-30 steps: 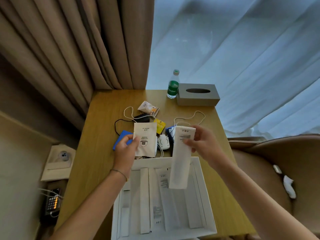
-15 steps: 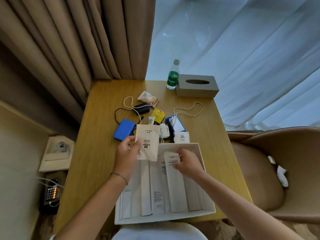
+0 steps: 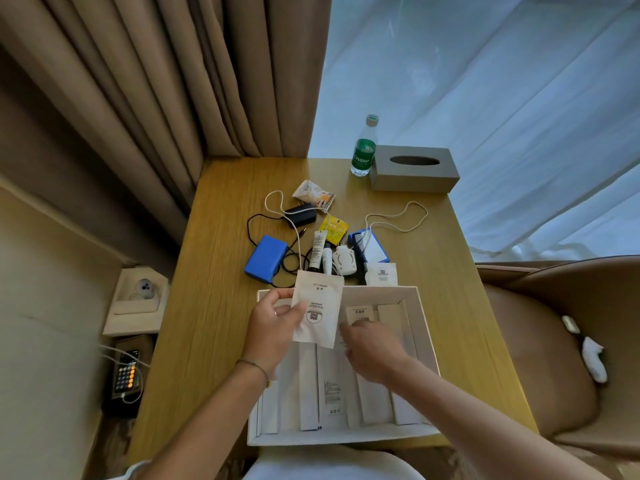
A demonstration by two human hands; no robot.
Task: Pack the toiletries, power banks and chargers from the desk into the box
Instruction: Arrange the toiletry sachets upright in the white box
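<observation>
Left hand (image 3: 273, 323) pinches sachet (image 3: 317, 310) over box (image 3: 424, 327); right hand (image 3: 372, 348) blurred, grip unclear; cables (image 3: 398, 220) behind.

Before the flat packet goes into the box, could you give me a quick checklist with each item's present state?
1. Left hand grips the flat packet: ok.
2. Packet is above the white box: ok.
3. Right hand out of the box: not ok, it is inside, over the long packets.
4. Free slot for the packet: cannot tell.
5. Desk cleared: not ok; blue power bank and tubes remain.
</observation>
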